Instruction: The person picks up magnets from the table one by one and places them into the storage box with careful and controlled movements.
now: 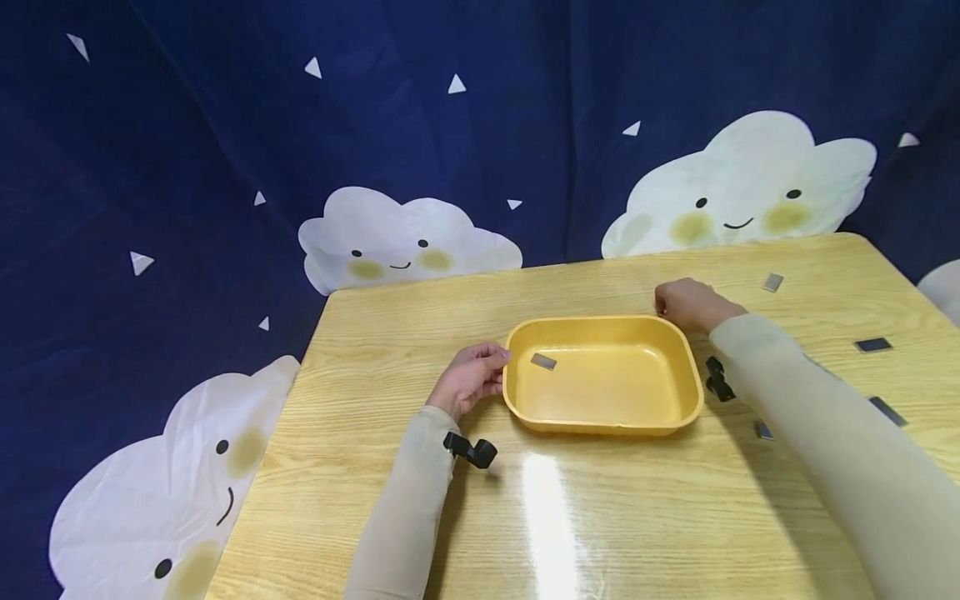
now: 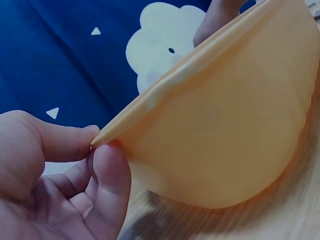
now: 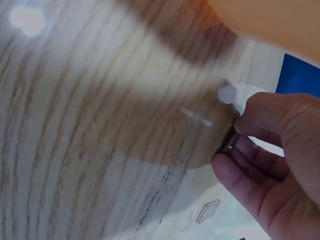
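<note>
A yellow plastic basin [image 1: 603, 427] sits on the wooden table, and a small flat grey rectangular piece [image 1: 543, 362] lies inside it near the left end. My left hand [image 1: 472, 377] pinches the basin's left rim between thumb and fingers, as the left wrist view shows close up. Just beyond the basin's far right corner is my right hand [image 1: 693, 304], low over the table. In the right wrist view its thumb and fingers pinch a small dark, thin piece [image 3: 228, 143]; the fingers cover part of it.
Several similar flat pieces lie on the table to the right: a grey one [image 1: 772, 282] at the back, a dark one [image 1: 873, 344] farther right, another [image 1: 888, 411] beyond the right sleeve, and one [image 1: 763, 430] partly behind that sleeve. A blue cloud-patterned curtain [image 1: 480, 150] hangs behind the table.
</note>
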The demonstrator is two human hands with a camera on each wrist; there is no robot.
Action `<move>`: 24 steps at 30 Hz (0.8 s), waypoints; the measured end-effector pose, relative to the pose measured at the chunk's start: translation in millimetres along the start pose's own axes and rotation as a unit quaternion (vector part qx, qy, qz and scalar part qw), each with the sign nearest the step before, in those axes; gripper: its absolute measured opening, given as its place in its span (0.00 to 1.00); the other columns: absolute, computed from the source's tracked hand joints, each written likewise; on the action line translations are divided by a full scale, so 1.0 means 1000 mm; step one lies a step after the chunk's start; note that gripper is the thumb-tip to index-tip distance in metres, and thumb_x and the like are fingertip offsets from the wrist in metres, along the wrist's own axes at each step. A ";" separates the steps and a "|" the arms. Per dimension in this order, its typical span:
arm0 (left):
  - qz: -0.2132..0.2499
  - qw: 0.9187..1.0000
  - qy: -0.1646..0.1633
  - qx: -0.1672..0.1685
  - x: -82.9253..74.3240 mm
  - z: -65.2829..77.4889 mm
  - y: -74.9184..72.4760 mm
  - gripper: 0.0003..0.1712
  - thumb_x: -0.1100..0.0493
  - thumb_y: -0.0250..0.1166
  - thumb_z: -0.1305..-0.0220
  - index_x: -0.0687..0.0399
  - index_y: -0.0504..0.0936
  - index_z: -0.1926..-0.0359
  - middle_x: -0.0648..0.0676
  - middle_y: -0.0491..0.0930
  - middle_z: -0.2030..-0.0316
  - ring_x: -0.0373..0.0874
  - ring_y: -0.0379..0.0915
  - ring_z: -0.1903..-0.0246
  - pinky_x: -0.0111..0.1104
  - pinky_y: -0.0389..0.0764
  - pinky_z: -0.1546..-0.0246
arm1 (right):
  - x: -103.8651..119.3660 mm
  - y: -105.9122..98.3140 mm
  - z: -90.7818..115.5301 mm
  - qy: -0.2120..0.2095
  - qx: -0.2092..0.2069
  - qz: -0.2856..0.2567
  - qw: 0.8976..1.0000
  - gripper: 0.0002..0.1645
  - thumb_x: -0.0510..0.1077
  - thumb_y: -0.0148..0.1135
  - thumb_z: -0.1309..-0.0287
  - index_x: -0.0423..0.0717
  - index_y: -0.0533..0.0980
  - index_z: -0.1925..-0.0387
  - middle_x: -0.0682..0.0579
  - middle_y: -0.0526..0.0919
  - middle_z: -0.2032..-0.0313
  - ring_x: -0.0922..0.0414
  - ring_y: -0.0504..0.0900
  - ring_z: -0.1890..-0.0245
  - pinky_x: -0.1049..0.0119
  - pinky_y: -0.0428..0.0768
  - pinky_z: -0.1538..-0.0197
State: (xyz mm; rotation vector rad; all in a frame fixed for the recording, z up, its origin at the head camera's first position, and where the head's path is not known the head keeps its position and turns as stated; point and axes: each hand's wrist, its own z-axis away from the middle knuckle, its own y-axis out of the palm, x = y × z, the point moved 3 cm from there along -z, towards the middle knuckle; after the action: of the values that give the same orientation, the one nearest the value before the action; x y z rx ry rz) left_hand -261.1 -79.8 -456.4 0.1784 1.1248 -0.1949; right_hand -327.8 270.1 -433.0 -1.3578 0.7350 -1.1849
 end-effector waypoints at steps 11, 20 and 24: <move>-0.013 1.000 0.004 0.012 0.001 0.001 0.001 0.07 0.61 0.59 0.29 0.63 0.75 0.58 0.48 0.74 0.76 0.36 0.71 0.78 0.24 0.77 0.76 | -0.009 0.005 0.003 -0.009 -0.014 -0.019 1.000 0.07 0.34 0.54 0.43 0.38 0.77 0.66 0.42 0.82 0.68 0.48 0.78 0.69 0.51 0.79 0.62; -0.012 1.000 0.002 0.006 -0.001 0.003 0.000 0.07 0.61 0.59 0.29 0.63 0.76 0.57 0.49 0.74 0.74 0.37 0.71 0.78 0.25 0.78 0.76 | -0.007 0.002 0.006 -0.020 -0.017 -0.033 0.999 0.05 0.37 0.59 0.43 0.38 0.77 0.67 0.45 0.78 0.72 0.51 0.73 0.70 0.55 0.75 0.64; -0.014 1.000 0.000 0.008 -0.002 0.003 0.000 0.10 0.61 0.59 0.29 0.65 0.76 0.54 0.50 0.74 0.74 0.37 0.71 0.78 0.25 0.78 0.76 | -0.006 0.001 0.009 -0.014 -0.017 -0.038 0.999 0.04 0.38 0.60 0.41 0.39 0.77 0.67 0.46 0.78 0.71 0.51 0.72 0.70 0.56 0.74 0.64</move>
State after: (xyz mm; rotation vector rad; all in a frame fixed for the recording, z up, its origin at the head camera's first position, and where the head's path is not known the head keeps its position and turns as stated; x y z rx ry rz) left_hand -259.0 -80.3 -453.6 0.1783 1.1262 -0.2285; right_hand -321.5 278.7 -434.5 -1.4384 0.6922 -1.2156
